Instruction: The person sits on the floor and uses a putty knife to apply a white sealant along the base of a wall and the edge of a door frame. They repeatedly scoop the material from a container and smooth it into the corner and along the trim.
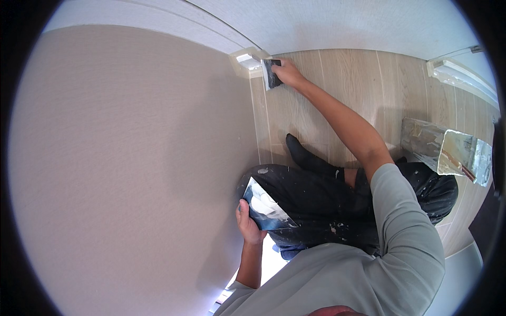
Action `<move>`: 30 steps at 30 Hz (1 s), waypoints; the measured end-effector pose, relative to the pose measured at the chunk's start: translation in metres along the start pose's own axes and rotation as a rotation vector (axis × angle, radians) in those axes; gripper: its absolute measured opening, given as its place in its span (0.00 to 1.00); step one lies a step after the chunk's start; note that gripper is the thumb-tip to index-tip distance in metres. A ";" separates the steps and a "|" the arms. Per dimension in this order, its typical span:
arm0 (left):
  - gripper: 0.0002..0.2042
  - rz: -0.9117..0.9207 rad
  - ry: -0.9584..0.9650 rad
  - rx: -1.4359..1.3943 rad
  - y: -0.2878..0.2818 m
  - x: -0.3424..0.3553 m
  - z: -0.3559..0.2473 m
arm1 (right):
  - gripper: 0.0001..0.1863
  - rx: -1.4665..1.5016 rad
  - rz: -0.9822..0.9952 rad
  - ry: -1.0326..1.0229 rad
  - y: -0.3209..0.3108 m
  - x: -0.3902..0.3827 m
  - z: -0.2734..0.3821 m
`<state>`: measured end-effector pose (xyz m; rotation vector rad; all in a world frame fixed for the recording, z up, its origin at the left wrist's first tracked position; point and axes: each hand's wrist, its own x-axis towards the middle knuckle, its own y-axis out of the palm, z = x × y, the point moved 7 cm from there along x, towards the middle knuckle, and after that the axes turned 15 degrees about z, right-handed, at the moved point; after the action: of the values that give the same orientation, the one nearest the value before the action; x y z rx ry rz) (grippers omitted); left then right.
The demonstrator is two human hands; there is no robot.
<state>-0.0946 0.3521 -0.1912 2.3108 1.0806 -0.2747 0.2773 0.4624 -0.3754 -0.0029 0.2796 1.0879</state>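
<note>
My right hand [288,72] is closed around a wide putty knife [271,73] with a dark face and a pale edge. It reaches far forward, low by the floor, beside the white foot of a door frame [247,61] edged with tape. In my left hand [247,225] is a flat, dark blue plate [258,219], held by its edge over my thigh. A heap of white putty [266,204] lies on the plate.
A beige wall [121,142] rises close on the left. Wood-look flooring [348,79] runs below a white door [363,23]. At the right stands a putty-smeared, open-topped container [421,139] with a stick inside. Another white frame foot [458,73] is far right.
</note>
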 end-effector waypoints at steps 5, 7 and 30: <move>0.22 -0.020 -0.006 0.009 0.000 -0.001 0.000 | 0.20 -0.107 -0.014 0.030 0.006 -0.007 0.019; 0.22 -0.040 -0.009 0.016 -0.001 -0.001 0.000 | 0.20 -0.129 -0.017 0.018 0.007 -0.006 0.021; 0.22 -0.022 -0.005 0.012 -0.006 0.000 0.003 | 0.16 0.162 -0.095 0.014 0.002 -0.019 -0.007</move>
<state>-0.0990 0.3542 -0.1961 2.3091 1.1055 -0.2965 0.2663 0.4459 -0.3776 0.1200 0.3764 0.9688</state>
